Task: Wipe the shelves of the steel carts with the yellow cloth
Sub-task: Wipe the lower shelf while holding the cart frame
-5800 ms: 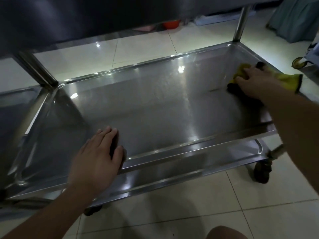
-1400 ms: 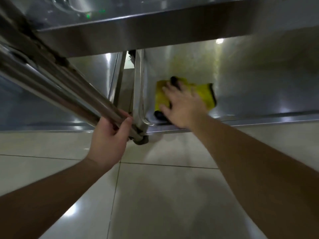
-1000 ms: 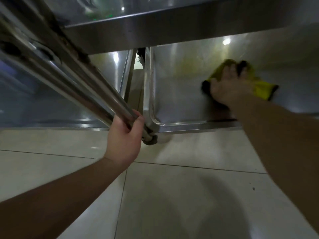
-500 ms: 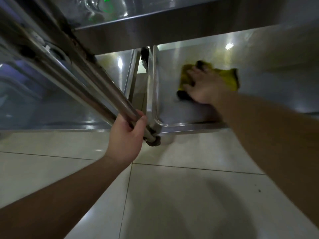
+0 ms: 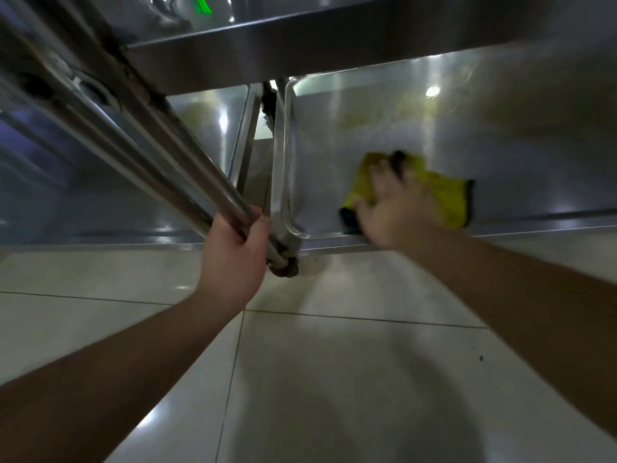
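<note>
The yellow cloth (image 5: 447, 198), dark at its edges, lies flat on the bottom shelf of the steel cart (image 5: 320, 155), near that shelf's front left corner. My right hand (image 5: 397, 205) presses down on it with spread fingers and looks blurred from motion. My left hand (image 5: 233, 255) grips the cart's slanted steel post (image 5: 187, 175) just above the wheel. A higher shelf (image 5: 300, 38) of the same cart hangs over the view at the top.
A second steel cart's low shelf (image 5: 133, 195) stands close on the left, a narrow gap apart. A dark caster (image 5: 287, 265) sits under the post's foot. Pale floor tiles (image 5: 334, 379) fill the foreground.
My right hand has slid the yellow cloth back toward the shelf's front edge and slightly right. My left hand keeps its grip on the post.
</note>
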`<state>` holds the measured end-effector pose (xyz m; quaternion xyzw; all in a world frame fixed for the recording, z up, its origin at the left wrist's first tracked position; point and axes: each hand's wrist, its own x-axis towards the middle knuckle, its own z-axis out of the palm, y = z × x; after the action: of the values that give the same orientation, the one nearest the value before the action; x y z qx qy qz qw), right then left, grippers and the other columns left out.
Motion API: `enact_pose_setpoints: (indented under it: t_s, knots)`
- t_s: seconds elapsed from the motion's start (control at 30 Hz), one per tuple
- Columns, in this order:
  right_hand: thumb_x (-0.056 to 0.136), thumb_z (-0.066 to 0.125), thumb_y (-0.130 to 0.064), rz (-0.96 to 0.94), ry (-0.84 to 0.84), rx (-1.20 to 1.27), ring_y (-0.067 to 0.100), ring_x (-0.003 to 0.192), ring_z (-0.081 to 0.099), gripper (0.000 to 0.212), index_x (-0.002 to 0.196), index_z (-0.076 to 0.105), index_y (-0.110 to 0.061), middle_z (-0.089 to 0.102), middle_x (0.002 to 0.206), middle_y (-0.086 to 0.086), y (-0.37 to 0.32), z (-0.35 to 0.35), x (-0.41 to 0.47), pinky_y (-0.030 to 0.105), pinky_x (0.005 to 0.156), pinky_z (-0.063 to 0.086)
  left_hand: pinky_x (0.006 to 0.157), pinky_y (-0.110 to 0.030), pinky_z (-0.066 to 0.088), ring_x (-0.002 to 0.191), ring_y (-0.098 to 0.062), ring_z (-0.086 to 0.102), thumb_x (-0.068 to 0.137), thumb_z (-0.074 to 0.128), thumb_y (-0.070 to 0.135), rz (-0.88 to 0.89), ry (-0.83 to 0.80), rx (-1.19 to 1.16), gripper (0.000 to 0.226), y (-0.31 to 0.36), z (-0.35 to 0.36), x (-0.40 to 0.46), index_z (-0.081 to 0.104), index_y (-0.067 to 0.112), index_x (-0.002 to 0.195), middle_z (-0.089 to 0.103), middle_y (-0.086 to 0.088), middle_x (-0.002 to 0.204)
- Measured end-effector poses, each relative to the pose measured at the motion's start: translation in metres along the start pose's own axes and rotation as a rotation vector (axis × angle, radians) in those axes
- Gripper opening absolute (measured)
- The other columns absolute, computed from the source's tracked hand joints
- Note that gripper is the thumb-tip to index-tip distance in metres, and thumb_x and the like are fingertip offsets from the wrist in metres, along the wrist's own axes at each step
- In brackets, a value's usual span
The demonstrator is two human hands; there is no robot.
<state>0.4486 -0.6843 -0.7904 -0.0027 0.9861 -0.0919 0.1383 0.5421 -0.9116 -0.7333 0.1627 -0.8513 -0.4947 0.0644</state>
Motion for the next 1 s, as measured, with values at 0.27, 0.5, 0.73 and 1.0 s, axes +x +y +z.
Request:
enact_pose_setpoints:
  t_s: [0.27, 0.5, 0.73, 1.0]
  knots:
    - [0.107, 0.026, -0.056, -0.469, -0.019, 0.007, 0.015, 0.160, -0.006, 0.064, 0.165, 0.017, -0.032, 0.006, 0.173, -0.014, -0.069, 0.019, -0.033, 0.048, 0.129, 0.004, 0.078, -0.054, 0.062, 0.087, -0.019, 0.072, 0.100, 0.065, 0.029, 0.019, -0.055, 0.042, 0.007, -0.001, -0.009, 0.004, 0.067, 0.024, 0.102, 0.071, 0.000, 0.091]
    - [0.097, 0.013, -0.073, -0.384, 0.070, -0.071, 0.019, 0.160, 0.010, 0.082, 0.163, 0.026, -0.027, 0.020, 0.171, -0.009, 0.084, -0.003, -0.027, 0.049, 0.125, 0.024, 0.082, -0.055, 0.062, 0.092, -0.021, 0.073, 0.095, 0.067, 0.035, -0.070, -0.046, -0.028, 0.012, 0.002, -0.009, 0.001, 0.067, 0.029, 0.104, 0.072, 0.002, 0.094]
    - [0.099, 0.022, -0.067, -0.158, 0.165, -0.041, 0.019, 0.159, 0.013, 0.075, 0.161, 0.033, -0.028, 0.026, 0.169, -0.009, 0.184, -0.019, -0.037, 0.050, 0.126, 0.024, 0.079, -0.043, 0.063, 0.092, -0.019, 0.072, 0.098, 0.066, 0.027, -0.130, -0.077, -0.007, 0.013, 0.001, -0.009, 0.002, 0.064, 0.026, 0.111, 0.071, 0.001, 0.100]
    - [0.090, 0.018, -0.072, -0.152, 0.157, 0.008, 0.016, 0.159, 0.009, 0.083, 0.162, 0.031, -0.033, 0.022, 0.170, -0.014, 0.186, -0.017, -0.033, 0.050, 0.126, 0.022, 0.059, -0.023, 0.041, 0.086, -0.016, 0.065, 0.095, 0.068, 0.023, -0.333, -0.238, 0.319, 0.019, -0.027, 0.001, -0.057, 0.060, 0.024, 0.112, 0.065, 0.003, 0.103]
